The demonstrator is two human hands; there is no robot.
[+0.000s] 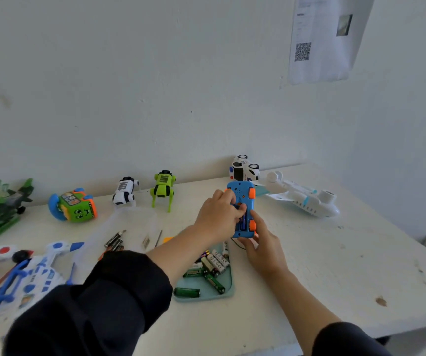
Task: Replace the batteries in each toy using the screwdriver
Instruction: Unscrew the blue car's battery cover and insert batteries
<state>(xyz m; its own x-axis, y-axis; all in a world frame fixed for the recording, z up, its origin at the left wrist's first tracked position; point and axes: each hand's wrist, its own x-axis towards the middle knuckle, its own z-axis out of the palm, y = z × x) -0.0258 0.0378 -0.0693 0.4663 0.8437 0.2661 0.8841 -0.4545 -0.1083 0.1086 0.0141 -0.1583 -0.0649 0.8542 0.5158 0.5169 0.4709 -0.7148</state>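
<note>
Near the white worktop's back edge, my right hand grips the upturned blue plastic toy car; my left hand's curled fingertips press a battery into its open bay. Next: refit the cover.

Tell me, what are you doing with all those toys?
A person is changing toy batteries. The blue car lies upside down on the table. The right hand holds its near end while the left hand has its fingers at the open battery slot. A tray of batteries sits just below. Other toys wait along the wall.
</note>
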